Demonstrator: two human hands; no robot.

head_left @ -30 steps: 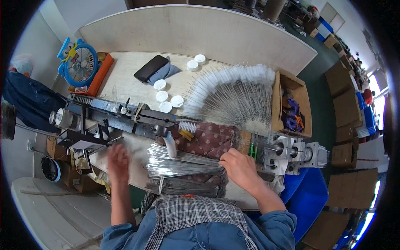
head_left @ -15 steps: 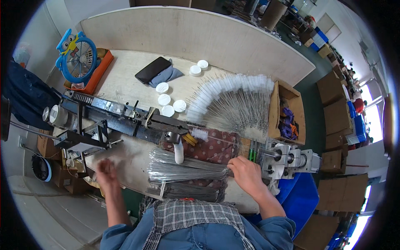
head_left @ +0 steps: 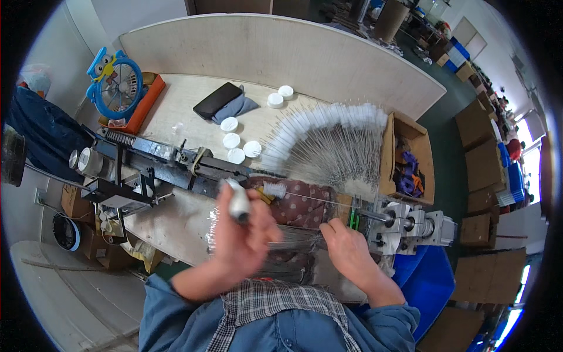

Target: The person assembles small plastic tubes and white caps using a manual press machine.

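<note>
My left hand (head_left: 243,237), blurred by motion, curls around the white lever handle (head_left: 237,204) on the long dark metal machine (head_left: 170,163). The handle tilts up, its dark end showing. My right hand (head_left: 347,249) pinches at the right ends of a bundle of thin metal wires (head_left: 299,236); my left hand partly hides that bundle. Just beyond the hands, a small brush with white bristles (head_left: 274,190) sits at the machine's right end, its wire stem running right toward the motor-driven spindle (head_left: 381,217). Dotted brown cloth (head_left: 302,205) lies under it.
White-bristled wire brushes (head_left: 328,126) fan out at the back right, beside a cardboard box (head_left: 431,138). White round caps (head_left: 231,141), a phone (head_left: 217,100) on grey cloth and a blue fan (head_left: 120,88) stand behind the machine. A blue bin (head_left: 428,276) is at right.
My left hand has moved right and up from the bare tabletop to the lever handle. The handle has swung up from hanging down. My right hand stays by the wire ends.
</note>
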